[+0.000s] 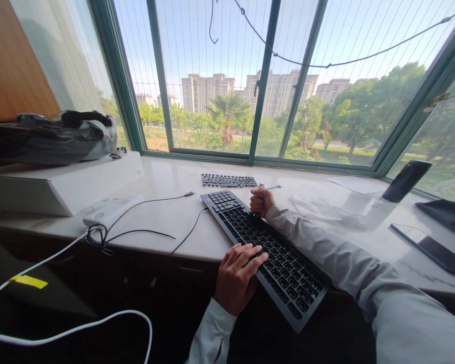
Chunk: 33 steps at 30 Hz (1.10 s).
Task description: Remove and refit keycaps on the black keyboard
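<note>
A black keyboard (267, 242) with a grey frame lies diagonally, its near end jutting past the table edge. Many of its key positions show pale square outlines without full caps. My left hand (239, 275) rests on the keyboard's near long side, fingers stretched over the keys. At the far side of the keyboard, my right hand (262, 202) is closed in a fist above the keys. A thin dark bit shows above and below the fist; most of what it holds is hidden. Behind it, rows of loose black keycaps (228, 180) lie on the table beside a small blue stick (275, 187).
On the left are a white box (98, 177) with dark gear on it, a white power strip (111, 210) and a black cable (147, 232). To the right lie clear plastic wrap (322, 210), a phone (434, 247) and an upright black object (406, 181). Windows stand behind.
</note>
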Available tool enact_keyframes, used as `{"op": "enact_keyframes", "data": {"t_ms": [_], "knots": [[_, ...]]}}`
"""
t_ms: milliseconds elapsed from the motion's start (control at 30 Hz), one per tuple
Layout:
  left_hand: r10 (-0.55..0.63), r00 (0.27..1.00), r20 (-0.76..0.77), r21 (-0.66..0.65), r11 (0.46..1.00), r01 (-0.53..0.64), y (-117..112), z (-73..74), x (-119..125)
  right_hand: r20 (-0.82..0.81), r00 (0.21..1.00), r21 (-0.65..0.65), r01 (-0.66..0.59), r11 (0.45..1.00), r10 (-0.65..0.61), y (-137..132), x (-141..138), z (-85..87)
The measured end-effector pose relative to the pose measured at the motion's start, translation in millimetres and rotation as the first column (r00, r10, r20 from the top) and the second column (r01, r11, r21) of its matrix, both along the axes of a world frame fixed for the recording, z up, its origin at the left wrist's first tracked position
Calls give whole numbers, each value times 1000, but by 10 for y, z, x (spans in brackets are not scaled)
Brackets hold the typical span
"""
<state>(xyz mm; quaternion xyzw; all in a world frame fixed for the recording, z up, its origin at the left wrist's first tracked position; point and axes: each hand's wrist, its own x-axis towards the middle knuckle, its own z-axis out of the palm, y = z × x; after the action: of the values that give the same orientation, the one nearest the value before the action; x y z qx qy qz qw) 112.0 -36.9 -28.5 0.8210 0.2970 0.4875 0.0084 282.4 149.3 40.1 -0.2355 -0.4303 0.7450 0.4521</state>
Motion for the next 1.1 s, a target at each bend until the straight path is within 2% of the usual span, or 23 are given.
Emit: {"op": "enact_keyframes", "data": {"t_ms": [167,367,733,933,1100], "knots": [[-9,1000,12,-7,1000,9,5,-9,2,26,997,14,-72,997,71,56,22,-19],[-11,1000,19,-3,1000,11,6,-1,4,44,994,43,-101,994,99,23,-6,-32],[0,1000,1,10,1000,0,7,10,-4,88,979,-41,-179,983,182,130,-1,-20],[-5,1000,-3,17,1000,5,5,16,-17,63,982,-66,-177,982,181,198,42,-26],[4,1000,-4,20,1000,-4,5,13,-15,15,993,-22,-120,992,121,132,44,-32]]}}
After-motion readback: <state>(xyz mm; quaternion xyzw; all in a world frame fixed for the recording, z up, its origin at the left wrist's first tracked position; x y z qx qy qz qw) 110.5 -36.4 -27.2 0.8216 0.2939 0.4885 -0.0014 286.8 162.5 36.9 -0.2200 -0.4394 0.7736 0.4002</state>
